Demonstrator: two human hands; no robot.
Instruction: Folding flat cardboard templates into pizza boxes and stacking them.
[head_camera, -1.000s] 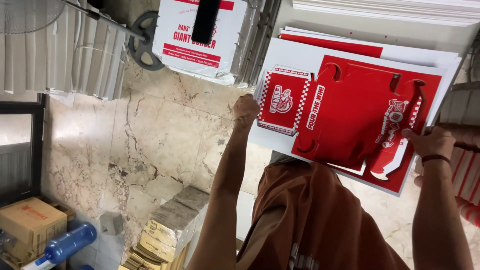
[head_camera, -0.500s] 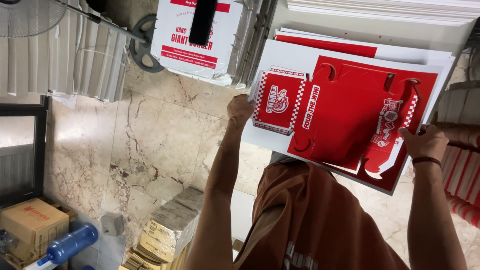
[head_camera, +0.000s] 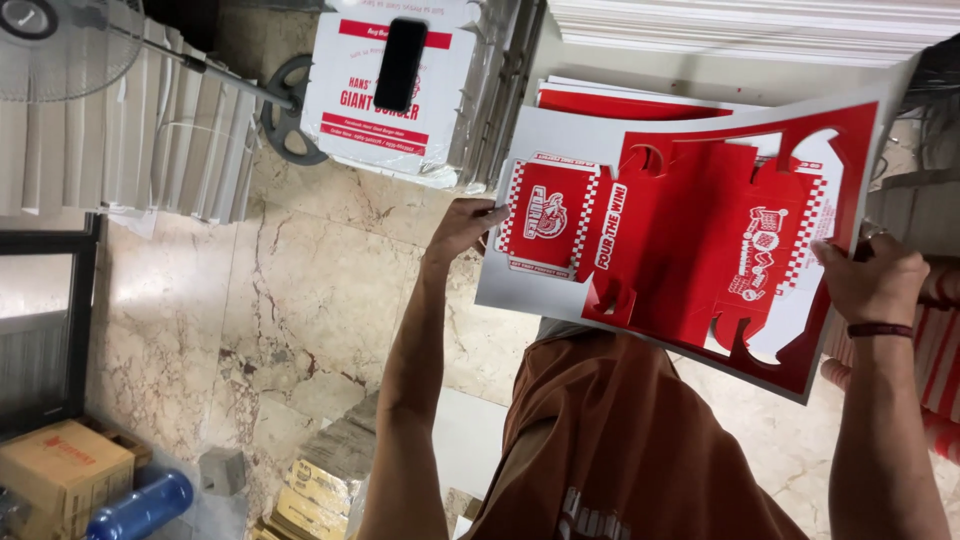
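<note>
I hold a large printed cardboard sheet (head_camera: 545, 290), grey-white at its edges with a red die-cut box shape (head_camera: 690, 230) in its middle. My left hand (head_camera: 462, 225) grips its left edge beside a red-and-white checkered panel (head_camera: 545, 215). At the right edge my right hand (head_camera: 875, 280) holds the sheet, a dark band on its wrist. Part of the cut shape is pushed out, leaving gaps in the sheet. Under it lies a stack of more such red sheets (head_camera: 630, 103).
A white printed box stack (head_camera: 355, 110) with a black phone (head_camera: 399, 64) on top stands to the upper left. A fan (head_camera: 60, 45), white cardboard stacks (head_camera: 150, 140), a brown carton (head_camera: 65, 470) and a blue bottle (head_camera: 140, 508) lie left. The floor is marble (head_camera: 290, 300).
The sheet has turned slightly and sits lower and closer to me. Both hands kept their grip on its edges; the left hand slid a little down the left edge.
</note>
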